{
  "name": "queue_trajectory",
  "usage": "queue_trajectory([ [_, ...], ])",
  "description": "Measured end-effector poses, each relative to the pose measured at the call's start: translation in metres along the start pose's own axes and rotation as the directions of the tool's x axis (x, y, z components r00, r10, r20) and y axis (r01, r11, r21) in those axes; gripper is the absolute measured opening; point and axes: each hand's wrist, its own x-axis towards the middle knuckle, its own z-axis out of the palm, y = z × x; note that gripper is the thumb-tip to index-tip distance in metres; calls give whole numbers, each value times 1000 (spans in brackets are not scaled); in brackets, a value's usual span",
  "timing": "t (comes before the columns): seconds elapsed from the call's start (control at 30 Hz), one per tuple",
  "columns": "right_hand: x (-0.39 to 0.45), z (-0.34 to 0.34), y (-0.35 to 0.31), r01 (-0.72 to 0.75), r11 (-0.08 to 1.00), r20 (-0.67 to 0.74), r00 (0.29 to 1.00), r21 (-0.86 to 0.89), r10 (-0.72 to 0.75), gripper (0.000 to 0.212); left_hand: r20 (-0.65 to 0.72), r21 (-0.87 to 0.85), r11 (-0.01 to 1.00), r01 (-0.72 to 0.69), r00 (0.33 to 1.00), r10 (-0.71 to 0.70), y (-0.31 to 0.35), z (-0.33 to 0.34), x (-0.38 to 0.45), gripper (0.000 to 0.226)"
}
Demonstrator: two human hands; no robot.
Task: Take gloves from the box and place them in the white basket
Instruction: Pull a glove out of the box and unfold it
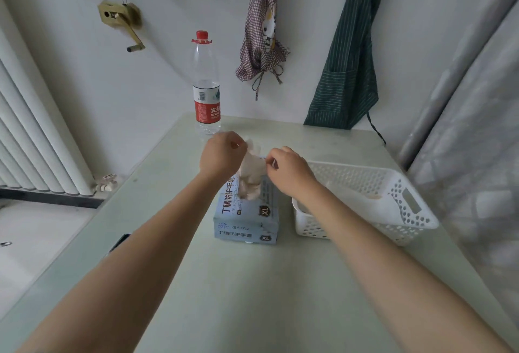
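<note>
both hands, left hand [222, 156] and right hand [289, 170], pinch the glove [251, 176] at frame centre; the box [247, 220] may lift (glove snagging).

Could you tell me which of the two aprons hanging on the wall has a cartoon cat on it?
The checked apron, hanging left of the dark green striped apron, which is plain.

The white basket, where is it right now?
The white basket sits on the table's right side, just right of the glove box, partly behind the right hand.
</note>
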Motion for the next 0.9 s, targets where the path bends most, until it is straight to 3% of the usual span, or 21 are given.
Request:
queue_trajectory([
  [0.17, 1, -5, -5, -47, 980, -40, 998, 195, 55, 9, -129, -142, 986, -84, 989, 66, 16, -20, 3, 19],
  [0.27, 0, -13, -11, -108, 923, -73, 987, 368, 145, 10, -41, -454, 890, 40, 997, -65, 29, -29, 4, 15],
  [0.4, -3, -26, -14, -190, 770, -112, 941, 609, 321, 17, 224, -837, 455, 305, 949, -224, 41, -41, 3, 12],
  [0.47, -2, -33, -14, -224, 682, -75, 922, 696, 380, 16, 342, -899, 215, 382, 918, -202, 43, -44, 2, 12],
  [0.53, -4, -38, -15, -274, 619, 41, 931, 736, 363, 14, 413, -901, 54, 431, 889, -198, 44, -43, 0, 11],
  [0.63, -10, -41, -18, -327, 512, 272, 945, 794, 182, 16, 450, -880, 39, 473, 858, -246, 44, -40, -6, 16],
  [0.7, -16, -41, -19, -321, 458, 326, 943, 829, 72, 16, 469, -876, 8, 482, 857, -215, 50, -40, -14, 22],
  [0.8, -24, -46, -21, -270, 542, 314, 949, 795, 13, 17, 479, -874, -26, 485, 852, -212, 55, -40, -21, 28],
  [0.9, -26, -48, -19, -252, 662, 280, 958, 706, 65, 20, 484, -868, -10, 497, 840, -245, 52, -39, -21, 28],
])
